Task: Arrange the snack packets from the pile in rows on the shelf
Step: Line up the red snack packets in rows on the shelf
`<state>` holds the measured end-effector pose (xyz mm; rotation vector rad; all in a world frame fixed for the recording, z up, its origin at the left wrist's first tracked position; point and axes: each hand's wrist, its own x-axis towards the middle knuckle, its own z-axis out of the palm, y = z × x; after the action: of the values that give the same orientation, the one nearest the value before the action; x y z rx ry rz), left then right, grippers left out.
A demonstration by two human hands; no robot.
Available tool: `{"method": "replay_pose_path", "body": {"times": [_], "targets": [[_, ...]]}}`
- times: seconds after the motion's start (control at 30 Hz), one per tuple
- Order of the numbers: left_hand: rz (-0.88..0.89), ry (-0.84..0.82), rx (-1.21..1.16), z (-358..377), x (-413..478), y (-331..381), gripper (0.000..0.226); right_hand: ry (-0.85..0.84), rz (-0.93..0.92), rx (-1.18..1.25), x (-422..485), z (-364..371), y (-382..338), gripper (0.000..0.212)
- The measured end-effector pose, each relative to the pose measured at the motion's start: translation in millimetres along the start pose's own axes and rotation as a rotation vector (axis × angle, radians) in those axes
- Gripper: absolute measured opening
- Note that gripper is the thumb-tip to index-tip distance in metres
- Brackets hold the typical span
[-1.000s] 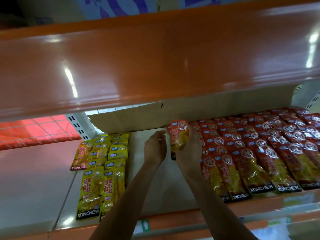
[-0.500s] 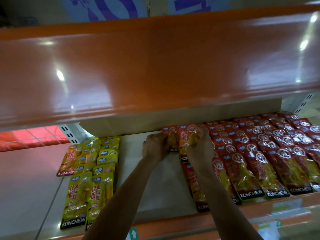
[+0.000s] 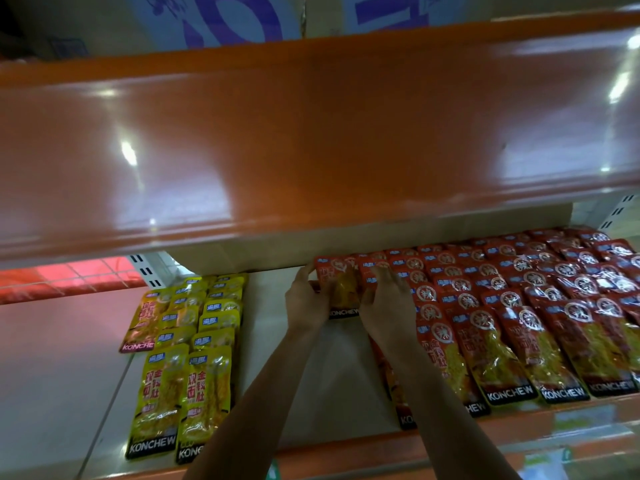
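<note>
Both hands hold one red packet (image 3: 341, 289) flat near the back edge of the shelf (image 3: 266, 306), touching the red rows (image 3: 519, 306). The left hand (image 3: 306, 299) grips its left side, the right hand (image 3: 388, 303) its right. Yellow packets (image 3: 194, 341) lie well apart toward the left edge.

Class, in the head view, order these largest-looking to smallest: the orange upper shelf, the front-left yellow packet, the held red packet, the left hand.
1. orange upper shelf
2. front-left yellow packet, nearest the camera
3. held red packet and left hand look alike; packet partly covered
</note>
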<state>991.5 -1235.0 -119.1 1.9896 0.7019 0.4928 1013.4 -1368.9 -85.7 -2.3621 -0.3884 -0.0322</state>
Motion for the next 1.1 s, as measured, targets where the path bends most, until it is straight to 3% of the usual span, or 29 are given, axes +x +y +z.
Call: {"method": "replay_pose_path", "body": {"times": [0.27,0.43,0.73,0.93,1.1], "targets": [[0.11,-0.03,0.056,9,-14,9,0.048,-0.066,-0.034,-0.124,-3,7,4,0.043],[0.126,-0.007,0.348,13,-10,10,0.046,-0.068,-0.026,-0.133,-3,8,7,0.044],[0.173,-0.026,0.528,4,-9,11,0.033,-0.061,-0.078,-0.185,-5,12,-7,0.042],[0.314,0.067,0.534,-40,-18,6,0.033,-0.078,-0.185,-0.232,-16,34,-40,0.04],[0.325,0.164,0.567,-110,-28,-12,0.034,-0.15,-0.291,-0.24,-33,67,-92,0.048]]}}
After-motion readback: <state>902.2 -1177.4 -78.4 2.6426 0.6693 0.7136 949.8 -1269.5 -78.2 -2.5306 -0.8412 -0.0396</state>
